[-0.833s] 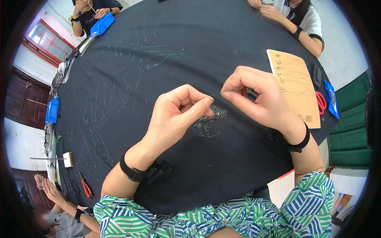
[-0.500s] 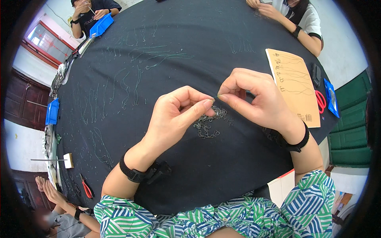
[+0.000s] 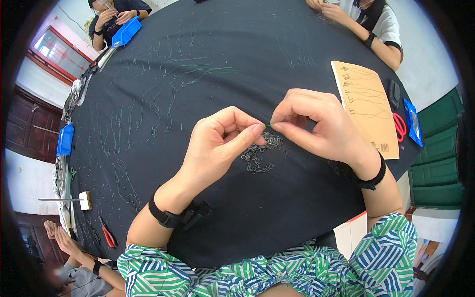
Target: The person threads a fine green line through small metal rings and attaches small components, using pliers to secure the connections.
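Note:
Over the dark tablecloth, my left hand (image 3: 215,141) is closed in a thumb-and-finger pinch on a thin green fishing line (image 3: 267,125). My right hand (image 3: 319,123) pinches the same line a short way off, so only a tiny length shows between the fingertips. Whether a hook sits inside the left pinch is hidden. Just beneath my fingertips lies a heap of small metal fishing hooks (image 3: 258,161). Farther left, several hooks tied to green lines (image 3: 170,111) are laid out on the cloth.
On the right lie a tan notebook (image 3: 373,131) with lined hooks on it, red-handled scissors (image 3: 400,127), a blue packet (image 3: 413,123) and a black case (image 3: 394,94). Red-handled pliers (image 3: 108,235) and blue trays (image 3: 127,32) are at the left. Other people sit around the table.
My right hand has shifted slightly left and down, its fingertips nearer my left ones. At the far left, the other person's raised hand has moved.

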